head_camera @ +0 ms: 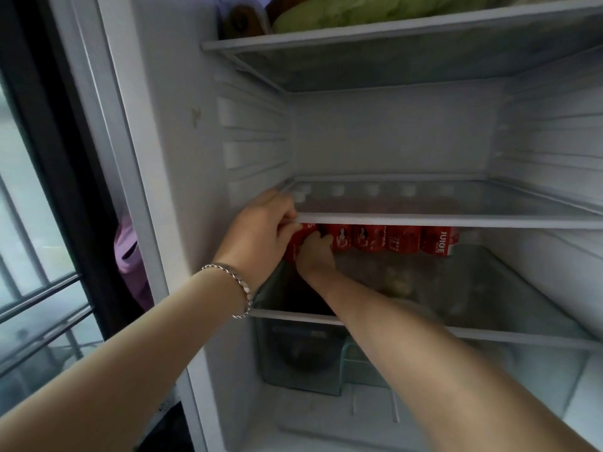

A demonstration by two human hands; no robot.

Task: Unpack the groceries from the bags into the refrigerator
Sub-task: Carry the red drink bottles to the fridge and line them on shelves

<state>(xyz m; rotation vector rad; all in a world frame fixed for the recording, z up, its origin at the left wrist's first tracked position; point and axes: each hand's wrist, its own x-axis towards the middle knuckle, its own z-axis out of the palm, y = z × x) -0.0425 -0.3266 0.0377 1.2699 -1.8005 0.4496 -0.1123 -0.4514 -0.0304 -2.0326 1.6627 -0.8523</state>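
Observation:
An open refrigerator fills the view. A row of several red juice bottles [403, 239] with white caps stands on the lower glass shelf [522, 336], under the middle shelf [456, 220]. At the row's left end is a tilted red juice bottle [298, 244]. My left hand [261, 233], with a silver bracelet on the wrist, grips it from the left. My right hand [315, 252] holds its lower right side. The bottle's top is hidden behind the middle shelf's edge.
The top shelf [391, 34] carries a green cabbage [359, 11] and a brown wooden object. The middle shelf holds nothing. Clear drawers [300, 360] sit below the lower shelf. A pink cloth [129, 256] hangs left of the fridge, beside a window with bars.

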